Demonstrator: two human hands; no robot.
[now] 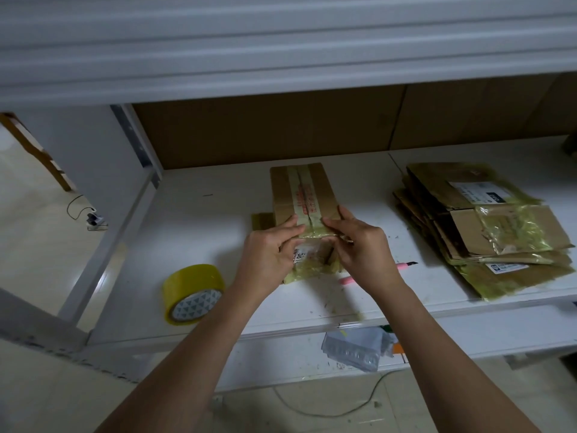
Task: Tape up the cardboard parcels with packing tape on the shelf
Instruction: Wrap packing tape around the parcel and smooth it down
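Hands pressing tape on the box

Tape (193, 293) lies on its side at 8 o'clock of the box (304, 207), well apart from it and near the front edge of the shelf (199, 220). The box sits mid-shelf with a taped seam running along its top. The left hand (271, 251) holds its near left corner, fingers curled over the top edge and thumb on the near face. The right hand (359, 245) does the same on the near right corner, fingertips meeting the left hand's at the seam. Both look to be smoothing tape over the near end.

A pink cutter (374, 271) lies at 4 o'clock of the box, partly under the right wrist, its blade tip out. A flat stack (487, 226) of taped cardboard rests at 3 o'clock.

Risks, as I judge them: uneven pressure could crease the tape or leave it lifted at the corners; the wrist could brush the bare blade; the roll, so near the edge, could be knocked off.

The shelf is white, scuffed and littered with scraps, backed by brown board under another white shelf. Below lie pale floor, a cable (343, 407) and a grey bag (356, 348).
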